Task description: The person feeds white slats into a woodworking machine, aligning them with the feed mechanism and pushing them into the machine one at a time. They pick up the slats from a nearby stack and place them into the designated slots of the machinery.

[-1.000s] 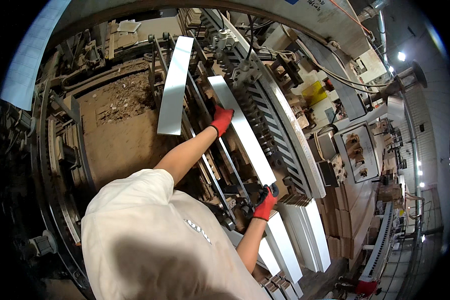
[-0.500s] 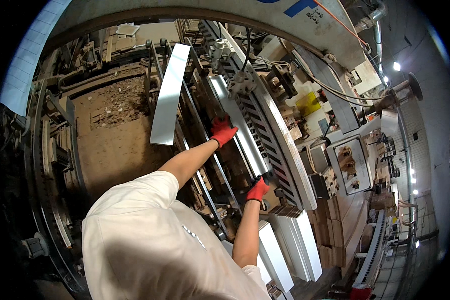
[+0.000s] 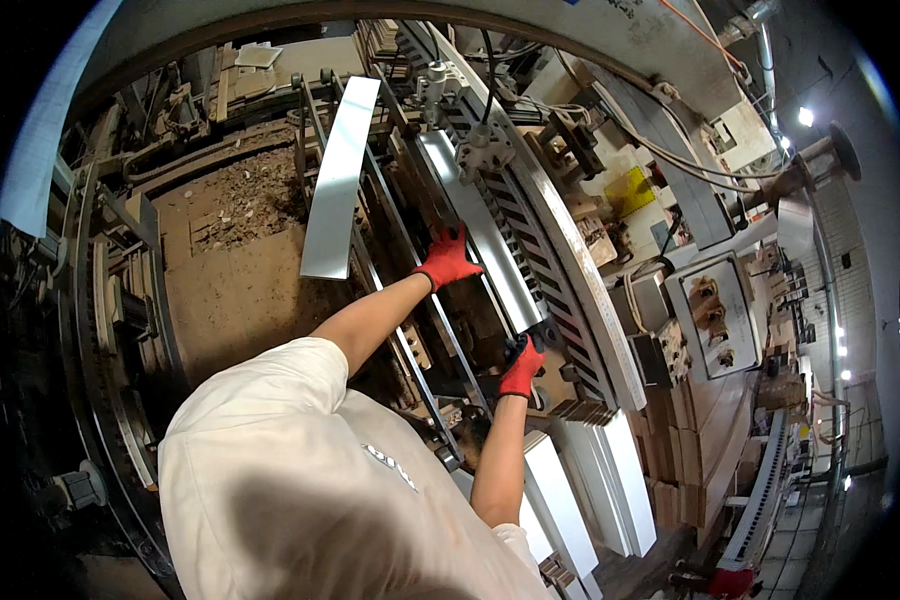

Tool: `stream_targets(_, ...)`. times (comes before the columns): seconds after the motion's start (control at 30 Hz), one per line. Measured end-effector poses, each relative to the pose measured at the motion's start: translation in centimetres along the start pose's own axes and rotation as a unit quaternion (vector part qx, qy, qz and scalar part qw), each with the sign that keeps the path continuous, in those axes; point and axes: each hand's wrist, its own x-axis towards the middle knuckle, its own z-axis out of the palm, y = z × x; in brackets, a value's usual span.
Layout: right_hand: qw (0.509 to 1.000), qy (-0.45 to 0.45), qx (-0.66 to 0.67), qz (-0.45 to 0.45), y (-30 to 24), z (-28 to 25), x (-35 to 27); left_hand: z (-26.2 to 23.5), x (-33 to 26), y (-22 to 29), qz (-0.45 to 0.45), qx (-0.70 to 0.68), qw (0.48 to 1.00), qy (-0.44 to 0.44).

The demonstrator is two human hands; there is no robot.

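Note:
A long, narrow, glossy white panel [image 3: 505,275] lies in the machine beside a black-and-white striped rail. My left hand [image 3: 449,262], in a red glove, is open with its fingers spread at the panel's left edge. At the near end of that panel is my right hand [image 3: 521,370], also gloved in red with dark fingertips. Its fingers are stretched toward the end, and whether they touch it I cannot tell. Another white panel [image 3: 340,185] rests on the metal bars to the left of my hands.
The striped rail [image 3: 535,245] with clamp blocks runs along the right of the panel. Metal bars [image 3: 407,350] cross below my left forearm. White boards [image 3: 602,480] are stacked near my right arm, with brown boards [image 3: 695,440] beyond. Debris [image 3: 235,200] covers the floor at left.
My left hand's fingers have spread wider. The panel's near end now stands slightly farther from my right hand. The whole view has shifted a little.

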Motion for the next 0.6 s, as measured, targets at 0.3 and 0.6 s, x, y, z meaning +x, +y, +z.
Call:
stream_targets(0.3,0.952,-0.188,-0.170,-0.172,-12.3,2.0,-16.3,-1.9,-0.9,-1.8,0.005,0.015,1.000,0.020)
stream_targets(0.6,0.843,-0.330,-0.376,-0.199,-11.4,0.9,-17.7,-0.3,0.8,-3.2,0.007,0.025,0.998,0.057)
